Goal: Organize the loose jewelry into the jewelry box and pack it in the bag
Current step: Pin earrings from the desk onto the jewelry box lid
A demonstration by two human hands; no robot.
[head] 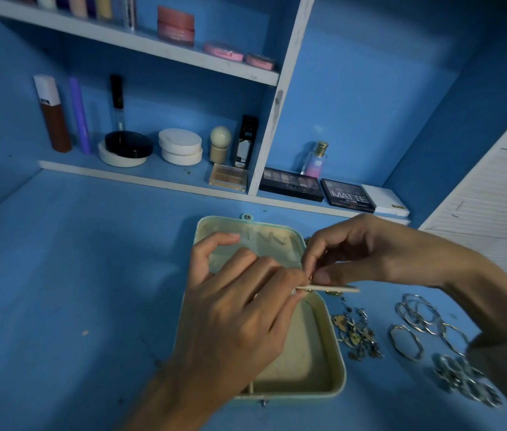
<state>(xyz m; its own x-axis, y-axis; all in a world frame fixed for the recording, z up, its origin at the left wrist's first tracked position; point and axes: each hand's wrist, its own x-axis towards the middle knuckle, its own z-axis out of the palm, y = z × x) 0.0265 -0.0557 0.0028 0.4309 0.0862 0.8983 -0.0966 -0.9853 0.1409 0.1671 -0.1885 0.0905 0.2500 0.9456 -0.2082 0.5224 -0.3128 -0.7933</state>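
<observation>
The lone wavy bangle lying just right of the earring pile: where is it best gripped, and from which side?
Pinch the bangle at its near rim from above, with one fingertip inside the hoop and one outside. It lies flat on the table, thin-wired with an open centre. That near edge looks clear of the earrings and the bangle stack.

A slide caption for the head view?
Right hand pinches a small piece beside the left hand, over the open jewelry box; bangles lie nearby.
</observation>
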